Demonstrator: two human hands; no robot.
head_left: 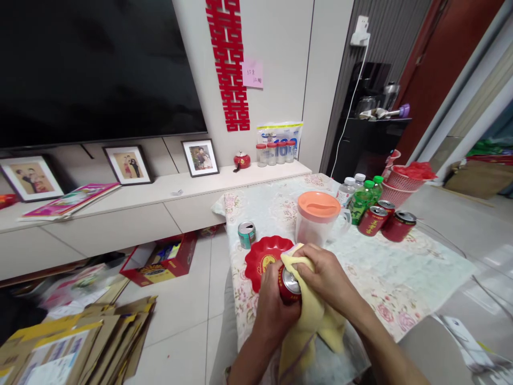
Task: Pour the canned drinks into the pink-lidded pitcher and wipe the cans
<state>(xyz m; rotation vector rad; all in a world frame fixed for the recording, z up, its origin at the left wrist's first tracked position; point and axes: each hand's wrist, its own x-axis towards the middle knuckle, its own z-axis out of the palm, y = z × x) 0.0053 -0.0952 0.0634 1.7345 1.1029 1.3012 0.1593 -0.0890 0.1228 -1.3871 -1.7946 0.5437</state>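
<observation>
A red drink can [289, 286] is gripped in my left hand [270, 307], its silver top tilted up toward me. My right hand [326, 270] pinches a yellow cloth [310, 315] and presses it against the can's rim; the cloth's lower part hangs down over the table edge. Just beyond the can lies a red scalloped plate [256, 262]. Beside the plate stands a small teal can [247, 235]. Behind my right hand is a clear plastic pitcher [316, 222] with an orange lid.
On the flowered tablecloth [395, 283], several red cans [372, 222] and green-capped bottles [362, 200] stand at the right, near a pink basket [396, 190]. A long white cabinet [200, 195] holds framed photos and lidded jars [276, 154]. Flattened cardboard [92, 342] lies at the lower left.
</observation>
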